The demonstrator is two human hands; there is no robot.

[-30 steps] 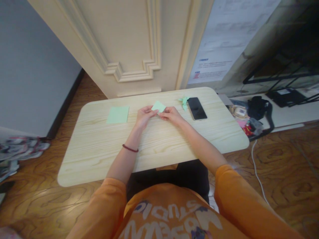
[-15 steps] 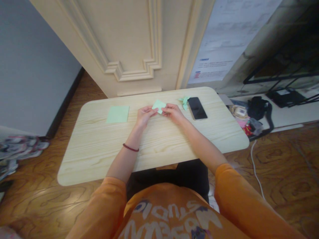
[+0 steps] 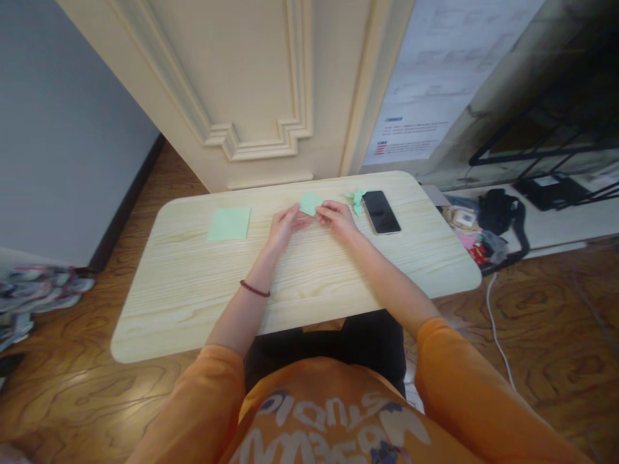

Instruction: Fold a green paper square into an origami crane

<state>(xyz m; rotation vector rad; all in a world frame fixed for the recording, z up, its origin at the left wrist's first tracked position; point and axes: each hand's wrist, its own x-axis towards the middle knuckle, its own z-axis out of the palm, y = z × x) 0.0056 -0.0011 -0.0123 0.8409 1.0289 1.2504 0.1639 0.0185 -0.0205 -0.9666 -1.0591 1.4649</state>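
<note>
head view: closest in, an orange t-shirt (image 3: 329,412) with pale printed lettering, upside down from this angle, and orange sleeves (image 3: 464,380) over both upper arms; just past the shirt, dark trousers (image 3: 324,351) across the lap. bare forearms reaching forward over a pale wood-grain worktop (image 3: 193,309), a dark red beaded bracelet (image 3: 255,289) around the left wrist. left hand (image 3: 285,227) and right hand (image 3: 337,220) close together near the far edge of the worktop, each grip narrow, fingertips pinching a folded green paper (image 3: 309,203) between them; any contact between that paper and the worktop impossible to tell. farther left on the worktop, well beside the hands, a flat square green sheet (image 3: 229,223). just past the right hand, a small green origami figure (image 3: 356,201) right beside a black smartphone (image 3: 382,212) lying screen up and dark. on the wooden floor (image 3: 82,399), a white cable (image 3: 496,316) at right and a pile of patterned fabric (image 3: 33,296) at left. past the worktop's right corner, a black bag (image 3: 498,209) among small packets (image 3: 461,218). farthest off, a cream panelled door (image 3: 251,77), a printed white poster (image 3: 449,77) to its right and a grey wall (image 3: 62,129) to its left.
</note>
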